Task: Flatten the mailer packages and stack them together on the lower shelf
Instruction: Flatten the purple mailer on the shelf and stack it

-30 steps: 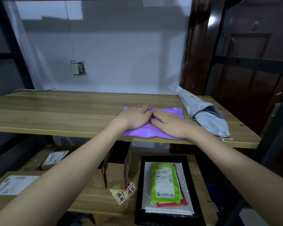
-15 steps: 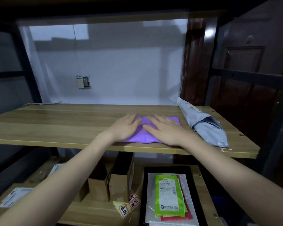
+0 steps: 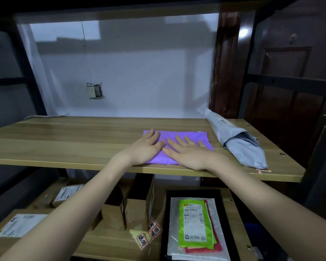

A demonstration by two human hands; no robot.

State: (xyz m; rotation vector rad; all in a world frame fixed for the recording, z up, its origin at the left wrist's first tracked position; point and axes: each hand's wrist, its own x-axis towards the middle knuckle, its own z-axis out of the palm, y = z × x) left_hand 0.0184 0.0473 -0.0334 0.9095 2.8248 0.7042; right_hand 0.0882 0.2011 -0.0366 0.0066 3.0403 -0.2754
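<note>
Dim metal rack, wooden upper shelf point(image 3: 64, 140). Purple mailer point(image 3: 186, 137) lies near its front edge, right of centre; left hand point(image 3: 146, 147) and right hand point(image 3: 190, 153) press it, fingers flat. Judged thin, limp, slippery — lift by an edge. Flattened stack point(image 3: 196, 223) waits on the lower shelf point(image 3: 111, 242).

Your left hand point(image 3: 146, 147) and right hand point(image 3: 189, 153) lie side by side on the flat mailer point(image 3: 188, 135) at the upper shelf's point(image 3: 64, 140) front edge. Right of it lies a rolled mailer point(image 3: 239, 142). Below, on the lower shelf point(image 3: 109, 242), a stack of mailers point(image 3: 194, 223) sits right of what look like cardboard boxes point(image 3: 132, 206).
</note>
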